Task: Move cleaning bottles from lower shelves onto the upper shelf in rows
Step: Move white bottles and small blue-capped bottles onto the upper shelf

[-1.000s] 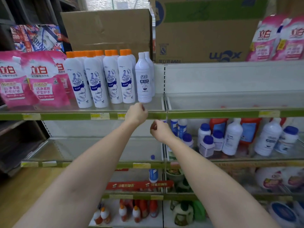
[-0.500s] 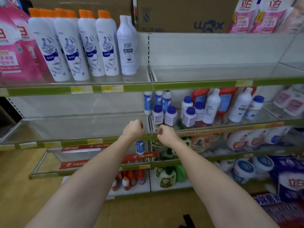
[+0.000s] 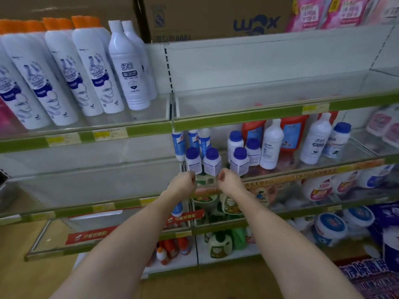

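Head camera view, looking forward and down at a shop shelving unit with green-edged glass shelves.

On the upper shelf (image 3: pixel 149 129), at left, stands a row of tall white bottles with orange caps (image 3: pixel 95 67), and just beside them two plain white bottles (image 3: pixel 127 67), one behind the other. The right half of that shelf holds nothing visible.

One shelf down, right of centre, are small white bottles with blue caps (image 3: pixel 212 161), slim blue-labelled bottles (image 3: pixel 178 145) behind them, and taller white bottles (image 3: pixel 271 144) with red pouches further right.

Both bare arms reach forward. The left hand (image 3: pixel 183 185) and the right hand (image 3: pixel 230 182) are loosely curled into fists, near each other, holding nothing. They hang just in front of the blue-capped bottles, at the edge of that lower shelf, not touching any.

A second ago the hands were up at the lip of the upper shelf, just below the plain white bottles; they have since dropped to the shelf below, and the camera has tilted down with them. This suggests one placement is finished and the person is reaching for the next bottles, probably the blue-capped ones. Much stock remains below.
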### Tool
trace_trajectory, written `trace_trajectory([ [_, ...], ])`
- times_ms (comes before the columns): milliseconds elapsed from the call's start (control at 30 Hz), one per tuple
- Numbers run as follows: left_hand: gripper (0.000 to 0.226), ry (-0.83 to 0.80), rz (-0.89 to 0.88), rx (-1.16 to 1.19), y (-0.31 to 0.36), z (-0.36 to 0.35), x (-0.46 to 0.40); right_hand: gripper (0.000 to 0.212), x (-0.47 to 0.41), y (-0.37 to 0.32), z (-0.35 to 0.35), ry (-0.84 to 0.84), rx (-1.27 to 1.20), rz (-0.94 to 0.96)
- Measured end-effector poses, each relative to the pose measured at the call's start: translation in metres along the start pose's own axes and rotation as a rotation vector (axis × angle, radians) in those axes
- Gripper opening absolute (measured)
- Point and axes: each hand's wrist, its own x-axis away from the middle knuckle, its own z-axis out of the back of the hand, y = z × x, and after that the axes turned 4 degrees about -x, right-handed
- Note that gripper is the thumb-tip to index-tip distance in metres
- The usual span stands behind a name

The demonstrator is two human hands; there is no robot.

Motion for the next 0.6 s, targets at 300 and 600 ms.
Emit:
trace_trajectory([
  [300, 0.006, 0.01, 0.087, 0.005, 0.027, -0.035, -0.062, 0.013, -0.075, 0.04, -0.007, -0.088, -0.063, 0.005],
  [600, 0.023, 0.147, 0.14, 0.148, 0.041, -0.062, -0.093, 0.024, -0.121, 0.064, -0.019, -0.134, -0.09, 0.087],
])
